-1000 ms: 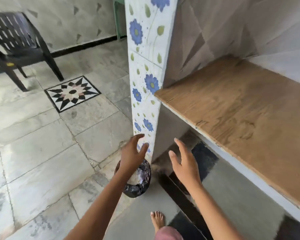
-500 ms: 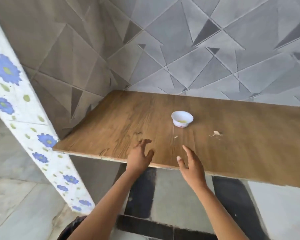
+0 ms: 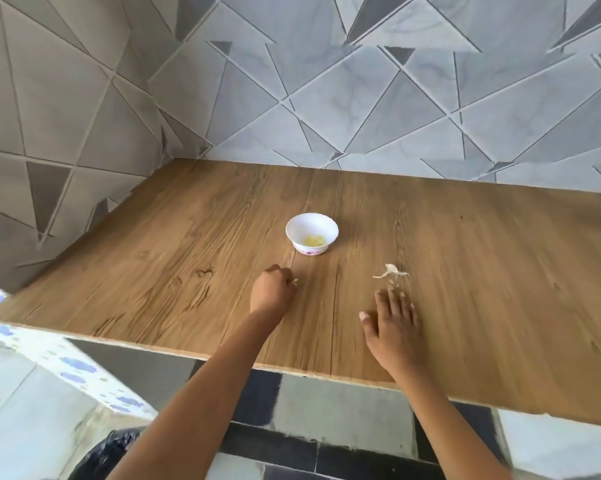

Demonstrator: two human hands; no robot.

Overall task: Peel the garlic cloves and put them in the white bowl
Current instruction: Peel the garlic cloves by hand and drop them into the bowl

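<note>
The wooden counter (image 3: 465, 289) ends in a pale front edge that runs under both your forearms, and grey tiled walls (image 3: 327, 98) close it at the back and on the left. That leaves broad bare wood to the left of the bowl and far out to the right. There is one white bowl (image 3: 312, 227), standing upright near the middle and well clear of every edge. A small heap of yellowish peeled cloves (image 3: 315, 241) lies in its bottom, too blurred to count. One pale, papery garlic piece (image 3: 391, 270) lies to the bowl's right with a few tiny flakes beside it. Your left hand (image 3: 273, 293) sits just in front of the bowl with its fingers curled, and a small pale scrap (image 3: 295, 281) shows at their tips. You cannot tell whether it is pinched or only touched. Your right hand (image 3: 392, 320) is palm down just short of the garlic piece, fingers straight and spread, holding nothing.
</note>
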